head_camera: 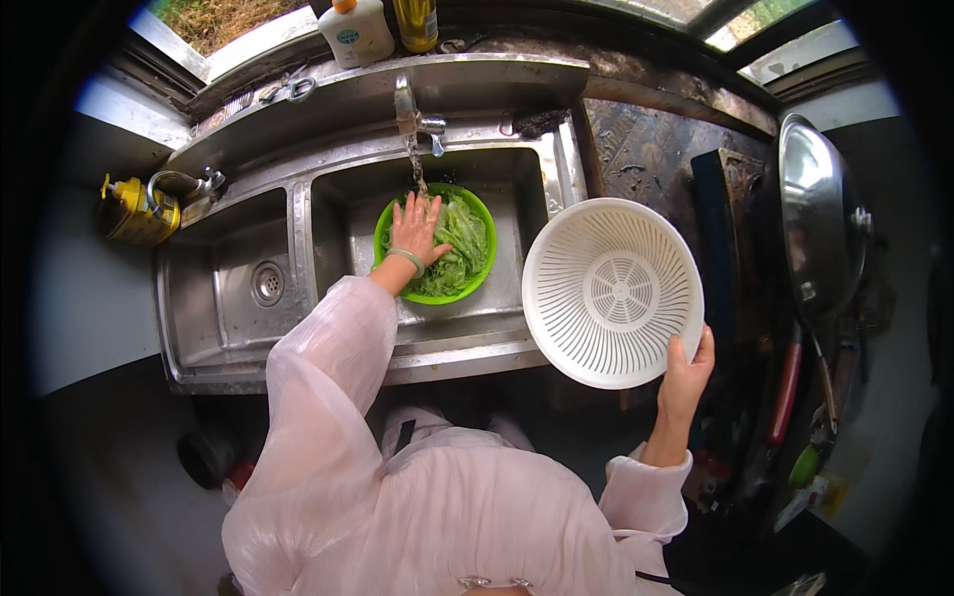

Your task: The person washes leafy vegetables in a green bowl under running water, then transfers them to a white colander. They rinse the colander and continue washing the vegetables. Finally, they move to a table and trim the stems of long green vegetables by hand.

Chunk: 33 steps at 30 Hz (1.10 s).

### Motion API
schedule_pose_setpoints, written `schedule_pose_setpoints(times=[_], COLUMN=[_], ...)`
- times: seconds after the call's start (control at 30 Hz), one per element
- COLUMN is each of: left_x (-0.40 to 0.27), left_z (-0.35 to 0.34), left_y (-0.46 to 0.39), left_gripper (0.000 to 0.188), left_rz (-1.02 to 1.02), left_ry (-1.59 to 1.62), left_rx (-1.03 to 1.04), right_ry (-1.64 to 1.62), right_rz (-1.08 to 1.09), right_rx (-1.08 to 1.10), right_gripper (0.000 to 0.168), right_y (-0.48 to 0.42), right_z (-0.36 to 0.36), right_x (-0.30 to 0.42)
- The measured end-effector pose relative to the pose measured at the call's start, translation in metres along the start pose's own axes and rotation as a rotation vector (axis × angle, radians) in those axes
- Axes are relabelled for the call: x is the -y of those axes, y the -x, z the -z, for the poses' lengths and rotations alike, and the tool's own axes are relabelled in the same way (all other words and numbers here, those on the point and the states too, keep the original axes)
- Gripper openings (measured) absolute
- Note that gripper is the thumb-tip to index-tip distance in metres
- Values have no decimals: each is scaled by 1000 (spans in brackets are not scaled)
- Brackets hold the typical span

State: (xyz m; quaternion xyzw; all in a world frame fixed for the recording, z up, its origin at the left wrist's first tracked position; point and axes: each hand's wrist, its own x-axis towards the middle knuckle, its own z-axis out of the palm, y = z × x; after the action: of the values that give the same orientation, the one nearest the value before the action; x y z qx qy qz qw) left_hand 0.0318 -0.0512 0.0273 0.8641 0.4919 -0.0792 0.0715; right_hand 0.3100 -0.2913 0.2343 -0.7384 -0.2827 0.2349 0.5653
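My left hand (417, 230) lies spread, palm down, on leafy greens (463, 237) that look like lettuce. They fill a bright green plastic basin (490, 257) standing in the larger sink bowl (514, 216). Water from the metal faucet (406, 104) runs down at my fingertips. A pale green bangle (406, 258) circles my left wrist. Off to the right, my right hand (686, 372) grips the rim of a white plastic colander (622, 290). Its slotted inside faces up, with nothing in it, and it overlaps the sink's right edge.
The smaller sink bowl (246, 313) with its drain is on the left, a yellow pump bottle (145, 212) beyond it. On the ledge stand a Dettol bottle (358, 33) and a yellow bottle (416, 26), with scissors (301, 89) nearby. A large metal lid (816, 216) is at far right.
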Motion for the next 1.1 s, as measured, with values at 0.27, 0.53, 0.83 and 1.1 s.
schedule_pose_setpoints(times=[0.27, 0.53, 0.83, 1.1], left_x=[13, 22, 20, 14], left_z=[-3, -60, -7, 72], left_y=[22, 40, 59, 94], left_gripper=[76, 51, 20, 25], left_rz=[-58, 106, 103, 101], left_ry=[65, 404, 457, 1112], left_rx=[182, 367, 442, -62], right_ry=[2, -64, -156, -367], right_rz=[5, -49, -5, -50], right_rx=[30, 79, 104, 271], right_gripper=[35, 32, 29, 9], right_y=[5, 6, -2, -35], right_z=[3, 6, 31, -2], right_x=[6, -11, 3, -19])
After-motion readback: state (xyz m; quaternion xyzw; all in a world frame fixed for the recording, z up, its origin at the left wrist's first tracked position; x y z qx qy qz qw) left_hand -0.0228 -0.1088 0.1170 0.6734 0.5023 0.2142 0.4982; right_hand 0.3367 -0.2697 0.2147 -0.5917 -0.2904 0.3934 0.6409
